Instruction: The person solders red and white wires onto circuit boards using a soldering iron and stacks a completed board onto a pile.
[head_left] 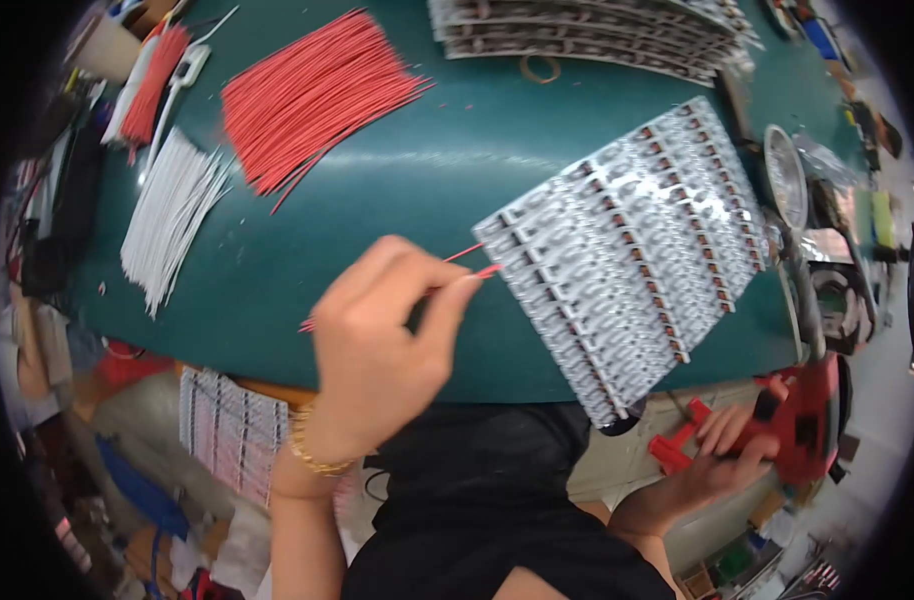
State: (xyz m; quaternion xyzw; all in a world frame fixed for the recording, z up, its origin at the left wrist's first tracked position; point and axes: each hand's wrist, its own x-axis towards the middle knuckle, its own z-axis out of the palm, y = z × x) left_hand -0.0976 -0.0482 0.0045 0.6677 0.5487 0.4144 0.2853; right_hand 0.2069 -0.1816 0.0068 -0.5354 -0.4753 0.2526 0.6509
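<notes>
My left hand (387, 320), a gold bracelet at its wrist, pinches thin red wires (487, 271) between thumb and fingertips. The wire ends reach the left corner of a silvery-white panel (627, 235), which carries rows of small repeated parts and dark-brown strips. This panel lies tilted on the green table and juts past its near edge. At the lower right, beyond the table edge, my right hand (727, 445) curls around a red tool (817, 420). Blur hides the tool's exact kind.
A pile of red wires (312, 95) and a bundle of white wires (174, 220) lie on the green table (377, 195). Stacked panels (587, 40) stand at the back. A ring (540, 68) lies before them. Below the left edge sits another panel (232, 425).
</notes>
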